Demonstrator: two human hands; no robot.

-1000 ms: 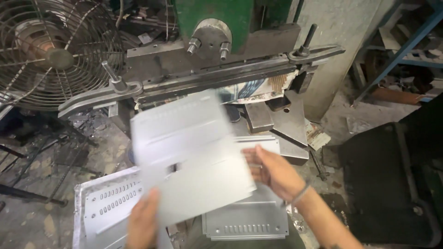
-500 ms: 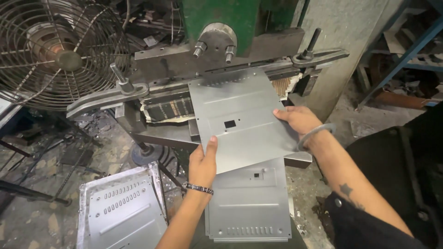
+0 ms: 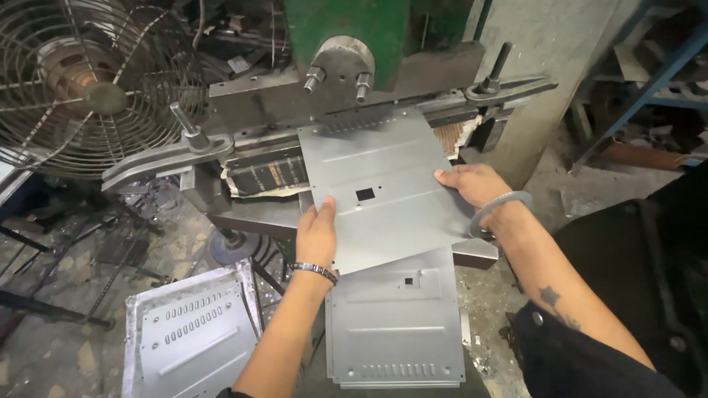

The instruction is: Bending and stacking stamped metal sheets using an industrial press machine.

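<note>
Left hand [image 3: 317,234] closed on the near left edge of a grey sheet [image 3: 383,188], thumb on top, fingers hidden beneath. Right hand [image 3: 472,184] gripping the sheet's right edge, fingertips on the top face, a bangle at the wrist. Sheet held flat and slightly skewed, far edge pushed in under the bar [image 3: 324,125] of a green press [image 3: 354,33], a row of small perforations just at that edge. One small rectangular cutout near the middle of the sheet, faint pressed lines across it.

Below the sheet, toward the body, a stack [image 3: 398,332] of like panels with slots along the near edge and a small square hole, partly overlapped by the held sheet. Lower left, a tilted panel [image 3: 188,332] with rows of slots, well apart from the stack. Upper left, a wire-caged fan [image 3: 88,81] beside the press. Two bolts on the round boss at the press front, upright pins at both ends of the bar. Dark scrap and rods on the floor [image 3: 66,354] to the left; blue racking [image 3: 656,66] at far right.
</note>
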